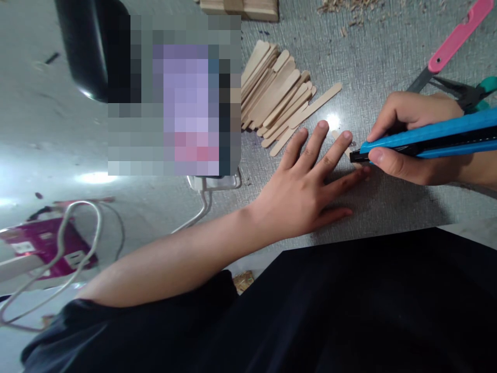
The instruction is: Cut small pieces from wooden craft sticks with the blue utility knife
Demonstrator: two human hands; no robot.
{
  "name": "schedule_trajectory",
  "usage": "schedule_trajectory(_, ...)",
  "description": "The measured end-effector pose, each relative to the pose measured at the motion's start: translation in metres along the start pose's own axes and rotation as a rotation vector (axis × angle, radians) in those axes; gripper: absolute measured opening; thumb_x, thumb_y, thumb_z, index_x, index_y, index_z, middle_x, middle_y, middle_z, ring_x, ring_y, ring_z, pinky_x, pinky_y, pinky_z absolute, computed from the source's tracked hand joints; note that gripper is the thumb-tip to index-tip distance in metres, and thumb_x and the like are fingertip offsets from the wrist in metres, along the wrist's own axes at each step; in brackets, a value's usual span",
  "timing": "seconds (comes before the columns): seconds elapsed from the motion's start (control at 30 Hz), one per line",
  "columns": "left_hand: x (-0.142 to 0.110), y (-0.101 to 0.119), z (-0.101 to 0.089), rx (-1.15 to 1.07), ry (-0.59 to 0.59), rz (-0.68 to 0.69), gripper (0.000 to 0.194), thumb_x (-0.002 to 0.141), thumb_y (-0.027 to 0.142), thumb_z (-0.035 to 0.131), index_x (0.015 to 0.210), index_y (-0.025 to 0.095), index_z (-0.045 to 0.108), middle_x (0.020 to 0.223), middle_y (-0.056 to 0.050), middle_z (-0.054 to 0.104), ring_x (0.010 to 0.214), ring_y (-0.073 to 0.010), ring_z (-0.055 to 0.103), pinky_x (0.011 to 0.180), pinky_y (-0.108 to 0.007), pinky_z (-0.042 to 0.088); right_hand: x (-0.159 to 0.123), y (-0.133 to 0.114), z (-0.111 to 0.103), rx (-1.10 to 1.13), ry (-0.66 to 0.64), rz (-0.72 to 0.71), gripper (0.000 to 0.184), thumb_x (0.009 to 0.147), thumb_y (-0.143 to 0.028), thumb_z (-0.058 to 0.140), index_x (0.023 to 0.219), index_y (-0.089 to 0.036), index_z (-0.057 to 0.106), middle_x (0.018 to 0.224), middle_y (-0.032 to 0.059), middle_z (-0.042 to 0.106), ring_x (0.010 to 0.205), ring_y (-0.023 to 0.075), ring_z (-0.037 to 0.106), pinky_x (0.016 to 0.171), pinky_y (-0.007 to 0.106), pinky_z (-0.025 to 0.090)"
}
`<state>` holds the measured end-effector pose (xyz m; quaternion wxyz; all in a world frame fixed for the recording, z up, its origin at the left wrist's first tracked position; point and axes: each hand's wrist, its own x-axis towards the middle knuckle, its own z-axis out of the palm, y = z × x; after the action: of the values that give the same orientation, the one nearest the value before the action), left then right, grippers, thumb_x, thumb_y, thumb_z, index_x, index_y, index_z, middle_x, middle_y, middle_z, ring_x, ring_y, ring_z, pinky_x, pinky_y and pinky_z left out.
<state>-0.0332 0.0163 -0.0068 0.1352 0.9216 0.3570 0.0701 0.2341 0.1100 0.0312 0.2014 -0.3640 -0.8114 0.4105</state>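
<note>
My left hand (303, 189) lies palm down on the table with its fingers spread. Its fingertips rest on or beside a wooden craft stick (346, 147), most of which is hidden under the fingers and the cutter. My right hand (411, 134) is wrapped round a blue utility knife (430, 135) with a black slide. The knife's black tip is right over that stick, close to my left fingers; whether the blade touches the wood I cannot tell. Just beyond my left fingertips, a loose pile of craft sticks (275, 90) fans out.
A pink-handled folding knife (452, 49) and a dark tool with green grips (476, 96) lie beyond my right hand. Bundled sticks (240, 8) and wood shavings (347, 6) are at the far edge. Left are a black object (87, 46), a white cable (97, 228) and a purple packet (50, 243).
</note>
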Motion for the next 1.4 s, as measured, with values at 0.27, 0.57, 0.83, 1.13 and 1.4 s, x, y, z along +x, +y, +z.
schedule_trajectory(0.27,-0.001,0.000,0.001,0.003,-0.001,-0.005,0.083,0.107,0.067,0.062,0.177,0.033,0.034,0.187,-0.019,0.019,0.170,-0.0571,0.019,0.135,-0.072,0.023,0.001,0.000,0.002,0.029,0.020,-0.043,0.016,0.081,-0.037,0.080,0.086,-0.026,0.069,0.071,-0.0065,0.072,0.056,0.0113,0.056,0.056,0.027,0.041)
schedule_trajectory(0.57,-0.001,0.000,0.001,0.011,0.010,0.003,0.085,0.106,0.068,0.062,0.178,0.034,0.031,0.187,-0.018,0.019,0.170,-0.0565,0.021,0.135,-0.072,0.023,0.000,-0.008,0.002,0.042,0.007,0.043,0.019,0.082,-0.042,0.079,0.086,-0.027,0.068,0.072,-0.0058,0.072,0.058,0.0126,0.055,0.059,0.031,0.042)
schedule_trajectory(0.83,0.000,0.000,0.000,0.019,0.009,0.010,0.080,0.109,0.067,0.057,0.176,0.031,0.032,0.184,-0.022,0.025,0.169,-0.0574,0.022,0.134,-0.073,0.026,0.002,-0.001,0.002,0.036,-0.002,-0.023,0.017,0.083,-0.037,0.081,0.086,-0.026,0.068,0.072,-0.0044,0.071,0.057,0.0140,0.056,0.056,0.032,0.044)
schedule_trajectory(1.13,0.000,0.000,-0.001,0.001,-0.004,-0.003,0.084,0.107,0.067,0.061,0.178,0.034,0.030,0.188,-0.016,0.017,0.170,-0.0555,0.021,0.136,-0.072,0.024,0.001,0.001,0.001,0.009,0.006,0.001,0.016,0.086,-0.039,0.078,0.087,-0.028,0.067,0.075,-0.0037,0.072,0.061,0.0150,0.059,0.057,0.033,0.045)
schedule_trajectory(1.4,0.000,0.000,0.000,-0.008,0.010,0.000,0.081,0.107,0.066,0.061,0.176,0.033,0.035,0.187,-0.018,0.020,0.170,-0.0567,0.021,0.135,-0.073,0.023,0.002,-0.002,0.002,-0.014,0.005,0.028,0.017,0.087,-0.042,0.075,0.086,-0.028,0.067,0.074,-0.0032,0.071,0.059,0.0158,0.056,0.059,0.034,0.046)
